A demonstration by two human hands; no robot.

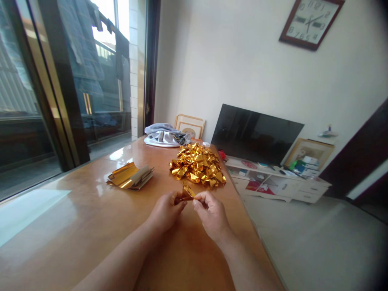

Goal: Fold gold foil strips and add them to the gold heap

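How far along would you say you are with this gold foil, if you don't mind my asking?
A large heap of crumpled gold foil pieces already lies on the wooden table. One gold piece is in hand, pinched between the left hand and the right hand. A stack of flat gold sheets remains beside the heap.

Cream wall, dark-framed wall clock, sliding glass balcony door with denim clothes hanging beyond, black flat-screen TV on a low white cabinet, pale tile floor, sunlight across the wooden counter
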